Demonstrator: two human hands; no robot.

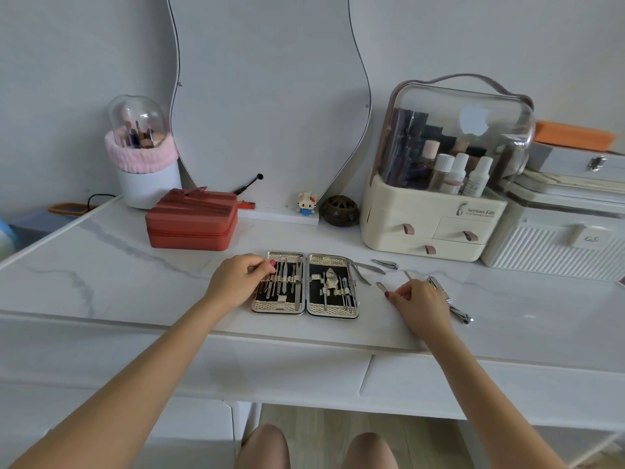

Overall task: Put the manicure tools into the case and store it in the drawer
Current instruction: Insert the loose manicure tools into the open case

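My left grip (238, 280) pinched a tool in the open case (305, 286); right grip (419, 304) pinched a small tool (381, 286) on the table (135, 282).

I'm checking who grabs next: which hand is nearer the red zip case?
Left. The left hand rests on the open manicure case, just below-right of the red zip case; the right hand lies farther right.

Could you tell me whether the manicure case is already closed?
No, the manicure case lies open flat on the table, both halves showing tools, with the left hand at its left half.
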